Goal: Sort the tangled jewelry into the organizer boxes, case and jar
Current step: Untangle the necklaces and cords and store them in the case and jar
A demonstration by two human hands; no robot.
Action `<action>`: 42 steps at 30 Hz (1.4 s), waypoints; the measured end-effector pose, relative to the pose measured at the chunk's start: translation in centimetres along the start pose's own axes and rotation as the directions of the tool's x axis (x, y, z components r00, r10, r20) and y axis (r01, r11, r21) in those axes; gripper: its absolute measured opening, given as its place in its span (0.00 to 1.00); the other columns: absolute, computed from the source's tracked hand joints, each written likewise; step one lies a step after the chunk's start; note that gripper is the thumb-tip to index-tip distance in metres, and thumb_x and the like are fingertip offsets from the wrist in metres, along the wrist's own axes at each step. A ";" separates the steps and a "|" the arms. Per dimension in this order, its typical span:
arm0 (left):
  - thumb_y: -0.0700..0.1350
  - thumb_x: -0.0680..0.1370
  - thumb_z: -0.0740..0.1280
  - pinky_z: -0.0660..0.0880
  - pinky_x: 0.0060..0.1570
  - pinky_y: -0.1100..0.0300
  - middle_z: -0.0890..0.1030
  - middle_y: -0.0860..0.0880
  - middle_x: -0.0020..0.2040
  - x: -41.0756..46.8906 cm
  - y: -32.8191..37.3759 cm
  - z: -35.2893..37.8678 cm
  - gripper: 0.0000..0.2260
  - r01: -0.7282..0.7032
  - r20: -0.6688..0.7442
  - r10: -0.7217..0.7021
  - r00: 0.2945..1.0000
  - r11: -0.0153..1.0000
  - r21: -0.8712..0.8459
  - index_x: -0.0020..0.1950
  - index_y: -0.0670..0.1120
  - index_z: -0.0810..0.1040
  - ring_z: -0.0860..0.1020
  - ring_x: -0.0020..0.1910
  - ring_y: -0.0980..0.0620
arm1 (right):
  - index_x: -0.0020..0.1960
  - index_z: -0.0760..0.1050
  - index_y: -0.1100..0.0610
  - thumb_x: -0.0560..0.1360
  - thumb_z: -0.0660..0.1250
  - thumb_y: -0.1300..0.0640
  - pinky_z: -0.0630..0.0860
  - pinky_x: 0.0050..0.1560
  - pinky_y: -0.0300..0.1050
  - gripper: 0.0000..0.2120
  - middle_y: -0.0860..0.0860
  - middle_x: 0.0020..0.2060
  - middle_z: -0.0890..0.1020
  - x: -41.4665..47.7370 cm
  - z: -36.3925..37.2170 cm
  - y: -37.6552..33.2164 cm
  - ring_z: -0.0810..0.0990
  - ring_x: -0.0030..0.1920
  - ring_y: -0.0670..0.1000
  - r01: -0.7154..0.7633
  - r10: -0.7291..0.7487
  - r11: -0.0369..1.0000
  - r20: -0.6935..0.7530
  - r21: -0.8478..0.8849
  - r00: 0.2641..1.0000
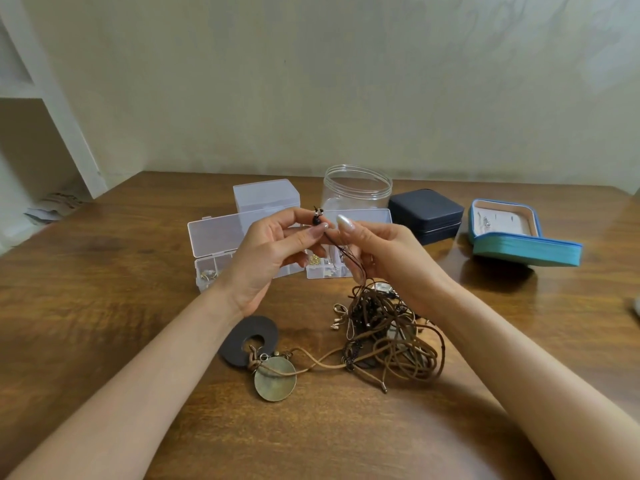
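Leaving open table (104,306) toward the left and near edges, the tangle (388,334) lies central before the boxes (214,237); left hand (273,251) and right hand (384,254), fingers curled, pinch its raised cord (349,258).

Home room, wooden table (138,306), plastered wall (311,81)

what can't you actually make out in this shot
Head view, the only one:
- The left hand and right hand, holding a thin dark beaded cord, cover much of the clear plastic compartment boxes.
- Navy square case: closed, contents hidden.
- Open teal zip case: pieces inside too small.
- Pale grey object: cut off by the right edge.
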State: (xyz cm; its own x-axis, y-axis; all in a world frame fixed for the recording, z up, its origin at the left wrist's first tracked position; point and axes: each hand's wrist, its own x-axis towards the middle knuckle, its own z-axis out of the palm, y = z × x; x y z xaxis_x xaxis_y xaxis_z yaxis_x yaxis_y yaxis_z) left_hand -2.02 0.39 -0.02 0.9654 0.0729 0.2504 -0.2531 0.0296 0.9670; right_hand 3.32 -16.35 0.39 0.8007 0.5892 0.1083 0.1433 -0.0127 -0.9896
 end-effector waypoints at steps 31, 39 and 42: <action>0.43 0.73 0.64 0.78 0.36 0.64 0.83 0.49 0.38 -0.2 0.3 0.6 0.05 0.009 0.046 -0.004 0.999 0.992 -0.124 0.47 0.44 0.73 0.82 0.39 0.52 | 0.45 0.78 0.61 0.74 0.66 0.60 0.76 0.39 0.39 0.04 0.51 0.33 0.78 0.9 -1.1 -2.6 0.78 0.33 0.47 0.238 -0.195 0.916 -0.163 0.321 0.967; 0.44 0.79 0.62 0.77 0.43 0.61 0.83 0.49 0.39 -0.1 -0.2 0.6 0.04 0.023 0.037 -0.024 0.999 0.999 0.024 0.50 0.44 0.73 0.81 0.43 0.53 | 0.42 0.77 0.56 0.78 0.62 0.59 0.70 0.30 0.35 0.07 0.51 0.38 0.81 0.8 -1.7 -3.0 0.74 0.31 0.47 0.344 -0.324 0.860 -0.116 0.376 0.939; 0.48 0.75 0.64 0.78 0.42 0.60 0.83 0.47 0.48 -0.1 -0.3 1.0 0.10 0.047 0.085 -0.060 0.995 0.989 0.141 0.52 0.43 0.74 0.81 0.47 0.51 | 0.43 0.76 0.55 0.78 0.62 0.58 0.69 0.29 0.35 0.07 0.53 0.42 0.83 0.8 -1.8 -3.0 0.75 0.31 0.47 0.347 -0.343 0.866 -0.075 0.361 0.936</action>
State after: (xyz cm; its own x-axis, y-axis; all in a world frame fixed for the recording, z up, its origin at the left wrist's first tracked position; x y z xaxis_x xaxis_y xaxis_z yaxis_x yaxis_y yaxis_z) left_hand -2.03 -0.58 -0.29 0.9807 -0.0138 0.1953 -0.1956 -0.1081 0.9747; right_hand 4.52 -17.28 3.62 0.7443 0.4951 0.4482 0.1917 0.4845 -0.8535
